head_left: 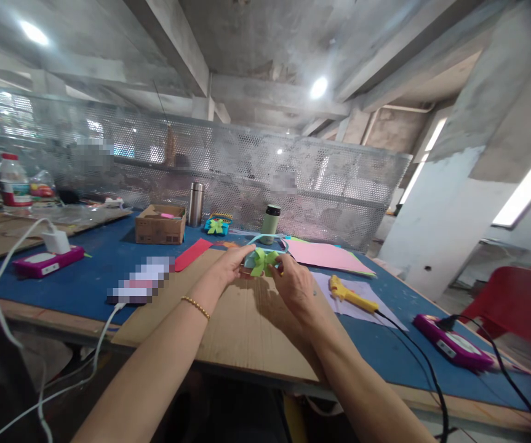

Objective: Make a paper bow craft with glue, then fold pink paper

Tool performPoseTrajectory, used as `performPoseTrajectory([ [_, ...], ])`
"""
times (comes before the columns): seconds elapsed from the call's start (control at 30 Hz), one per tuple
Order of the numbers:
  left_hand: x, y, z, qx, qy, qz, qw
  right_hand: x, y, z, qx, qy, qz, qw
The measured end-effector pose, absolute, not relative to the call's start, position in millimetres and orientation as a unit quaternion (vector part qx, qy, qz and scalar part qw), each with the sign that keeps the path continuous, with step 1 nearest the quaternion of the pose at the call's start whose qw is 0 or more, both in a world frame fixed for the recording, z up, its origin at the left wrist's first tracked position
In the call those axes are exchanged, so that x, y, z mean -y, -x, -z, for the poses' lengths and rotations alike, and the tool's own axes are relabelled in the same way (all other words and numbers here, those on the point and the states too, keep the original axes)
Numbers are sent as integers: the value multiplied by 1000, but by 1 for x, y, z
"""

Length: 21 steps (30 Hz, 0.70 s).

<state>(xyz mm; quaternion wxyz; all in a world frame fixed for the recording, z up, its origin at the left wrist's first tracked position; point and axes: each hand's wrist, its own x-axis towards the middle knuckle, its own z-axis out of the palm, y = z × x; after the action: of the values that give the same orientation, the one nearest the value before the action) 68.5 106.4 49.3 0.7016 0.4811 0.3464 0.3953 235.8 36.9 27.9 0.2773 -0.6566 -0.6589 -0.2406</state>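
My left hand (232,263) is closed on the left side of a small paper basket (248,261), which has a thin light-blue handle (265,236) arching over it. A bright green paper flower (262,262) covers the basket's front. Thumb and fingers of my right hand (293,282) are pinched at the flower's right petals. Both hands are just above a brown cardboard sheet (242,320). Much of the basket's body is hidden by the flower and my fingers. Farther back stands a similar blue paper basket (218,225) with a green flower.
A yellow glue gun (351,295) lies on lilac paper (385,303) to the right, its black cord running to a purple power strip (452,344). Pink sheets (327,255), a green bottle (271,223), a steel flask (195,205) and a cardboard box (160,225) are behind. A phone (141,282) charges at left.
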Motion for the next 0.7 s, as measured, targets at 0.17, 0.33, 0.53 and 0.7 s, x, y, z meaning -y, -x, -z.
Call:
performPoseTrajectory([
  [0.17, -105, -68, -50, -348, -485, -389, 702, -37, -236, -28, 658, 656, 235, 285],
  [0.33, -107, -68, -50, -342, -484, -390, 705, -36, -235, -29, 649, 662, 227, 297],
  [0.53, -105, -69, -51, -343, -471, -396, 709, -36, -234, -29, 647, 663, 230, 298],
  [0.7, -103, -68, -51, -341, -473, -393, 711, -36, -234, -30, 648, 668, 227, 289],
])
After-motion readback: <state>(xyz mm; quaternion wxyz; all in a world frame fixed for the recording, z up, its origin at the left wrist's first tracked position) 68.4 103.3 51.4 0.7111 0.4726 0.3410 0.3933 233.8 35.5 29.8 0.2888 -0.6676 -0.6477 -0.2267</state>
